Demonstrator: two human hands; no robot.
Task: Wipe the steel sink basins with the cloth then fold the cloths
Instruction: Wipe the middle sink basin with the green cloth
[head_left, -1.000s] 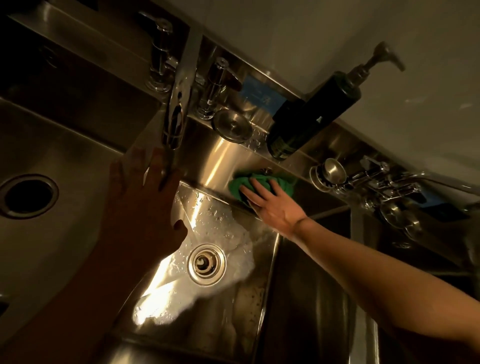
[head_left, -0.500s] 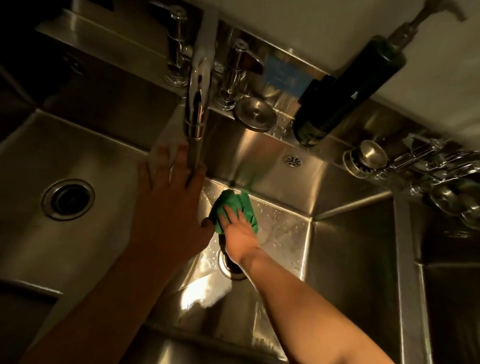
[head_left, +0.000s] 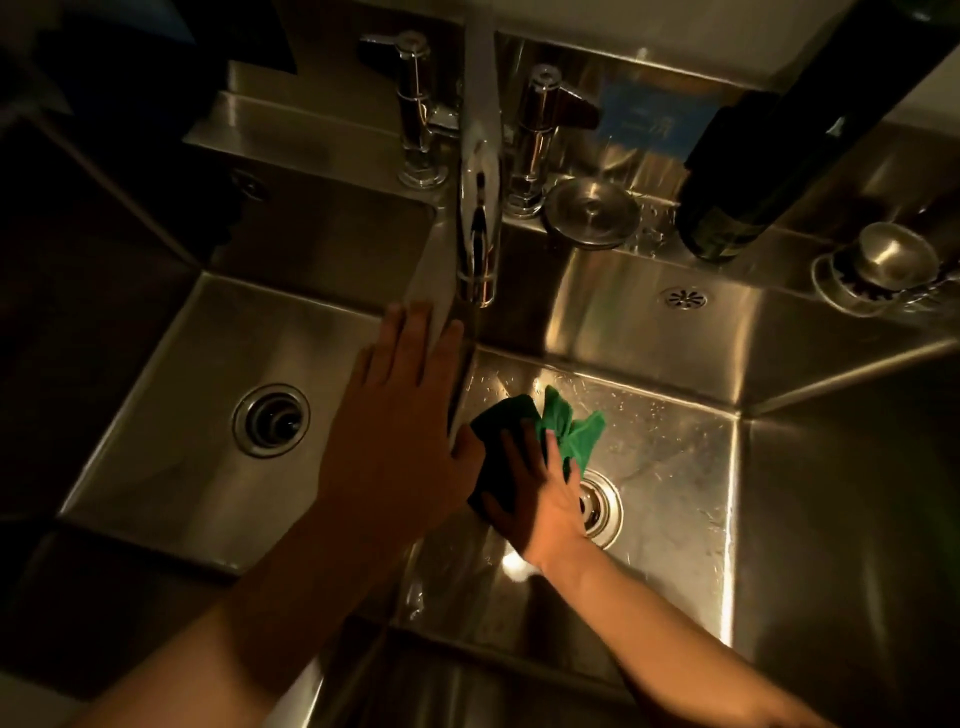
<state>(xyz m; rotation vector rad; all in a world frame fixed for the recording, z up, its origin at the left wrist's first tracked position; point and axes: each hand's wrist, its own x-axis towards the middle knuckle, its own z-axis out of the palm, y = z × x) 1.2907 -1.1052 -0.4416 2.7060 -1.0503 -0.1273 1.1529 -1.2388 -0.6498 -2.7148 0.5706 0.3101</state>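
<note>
A: Take the drain (head_left: 605, 512) of the right basin (head_left: 675, 467) as the marker. Where is the green cloth (head_left: 569, 431)?
B: Just left of that drain and a little beyond it, on the wet basin floor. The right hand (head_left: 543, 501) lies flat on it, fingers spread and straight, pressing rather than clutching.
A: How does it look?
B: Bunched. The edge nearest the drain is bright green, with ruffled corners poking past the fingertips. The part farther left sits in shadow and looks almost black.
A: And the other hand?
B: The left hand (head_left: 402, 421) rests flat, fingers straight, on the steel divider (head_left: 434, 270) left of the drain, holding nothing.
A: What can't you see?
B: The right palm covers the drain's left rim and whatever cloth lies under it. Beyond the drain, the faucet spout (head_left: 478, 208) hangs over the divider. A round steel stopper (head_left: 591, 212) and a dark bottle (head_left: 769, 166) stand on the back ledge (head_left: 655, 228), and the frame cuts off the bottle's top. Far left of the drain it is too dark to make anything out.
</note>
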